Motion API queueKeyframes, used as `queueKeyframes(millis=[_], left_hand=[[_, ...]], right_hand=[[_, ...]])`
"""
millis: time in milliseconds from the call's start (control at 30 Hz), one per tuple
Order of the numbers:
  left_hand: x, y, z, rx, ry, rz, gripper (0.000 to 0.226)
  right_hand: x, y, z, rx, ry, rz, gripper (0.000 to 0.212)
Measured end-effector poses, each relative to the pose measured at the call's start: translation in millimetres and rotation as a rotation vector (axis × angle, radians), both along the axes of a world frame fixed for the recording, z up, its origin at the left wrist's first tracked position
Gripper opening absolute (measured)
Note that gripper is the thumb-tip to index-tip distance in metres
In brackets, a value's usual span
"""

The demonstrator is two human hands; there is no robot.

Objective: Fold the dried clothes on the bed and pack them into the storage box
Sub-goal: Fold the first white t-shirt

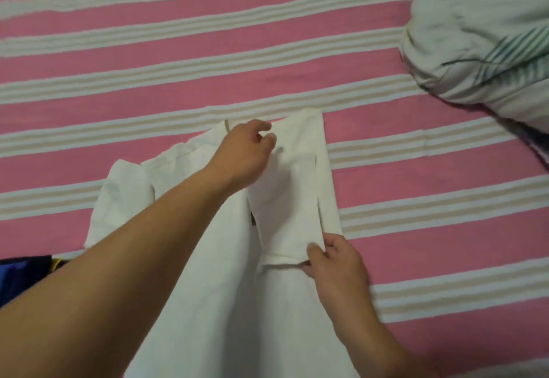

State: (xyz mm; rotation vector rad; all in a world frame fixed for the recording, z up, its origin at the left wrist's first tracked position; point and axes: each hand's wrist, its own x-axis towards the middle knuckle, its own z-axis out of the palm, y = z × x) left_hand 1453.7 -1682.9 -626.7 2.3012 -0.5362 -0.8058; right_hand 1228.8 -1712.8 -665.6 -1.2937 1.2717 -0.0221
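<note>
Pretty soft, even indoor light here, kind of dim, with a warm pinkish cast. No glare is seen anywhere. Faint shadows are thrown under the left hand (246,154) onto the white cotton garment (285,193). Everything is a bit smeared and low-detail. The pink-and-white striped bedsheet (178,59) is bowed by wide-angle distortion toward the edges.

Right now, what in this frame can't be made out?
- Head view: white garment, lower part cut off by bottom edge; the left arm hides its middle.
- Storage box: not in view.
- Dark blue item: cropped by left edge, unidentifiable.
- Left hand fingers: curled, any contact with the cloth hidden.
</note>
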Motion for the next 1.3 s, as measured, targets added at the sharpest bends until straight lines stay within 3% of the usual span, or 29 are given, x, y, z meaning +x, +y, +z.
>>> queueKeyframes(millis=[100, 233, 367, 567, 633, 767, 867, 933, 1067, 1200, 1300], left_hand=[[3.4, -20.2, -27.7, 0.271, -0.321, -0.388, 0.039], [5.4, -40.2, -41.8, 0.35, -0.345, -0.511, 0.031], [6.2, -50.2, -46.2, 0.335, -0.307, -0.411, 0.002], [4.3, -53.2, -45.8, 0.203, -0.274, -0.288, 0.004], [-5.5, -51.8, -47.8, 0.216, -0.331, -0.306, 0.021], [-36.7, -6.5, -33.3, 0.05, -0.413, -0.017, 0.036], [-42.4, 70.4, -19.5, 0.159, -0.417, 0.234, 0.043], [-22.0, 125.6, -15.2, 0.276, -0.407, 0.416, 0.05], [29.4, 191.1, -24.3, 0.428, -0.139, 0.756, 0.068], [39.2, 203.4, -50.0, 0.661, -0.155, 0.618, 0.071], [44.6, 213.8, -44.1, 0.583, -0.033, 0.609, 0.056]], right_hand=[[-3.7, -16.2, -6.5, 0.153, -0.007, -0.116, 0.007], [-2.1, -22.6, -13.5, 0.12, 0.045, -0.126, 0.013], [-1.4, -18.2, -18.7, -0.005, 0.101, -0.06, 0.023], [-6.9, -30.0, -18.7, -0.194, 0.097, -0.032, 0.026], [-8.2, -35.0, -17.5, -0.249, 0.115, -0.017, 0.022], [-8.8, -25.3, -2.1, -0.582, 0.195, 0.125, 0.026], [13.5, -5.2, 9.2, -0.905, 0.077, 0.473, 0.036], [45.4, 8.5, 0.6, -0.974, -0.013, 0.736, 0.048], [101.7, 13.3, -40.5, -1.035, 0.132, 1.049, 0.07], [106.1, 6.0, -74.5, -1.117, 0.339, 1.167, 0.076], [110.7, 10.1, -68.7, -1.087, 0.379, 1.187, 0.076]])
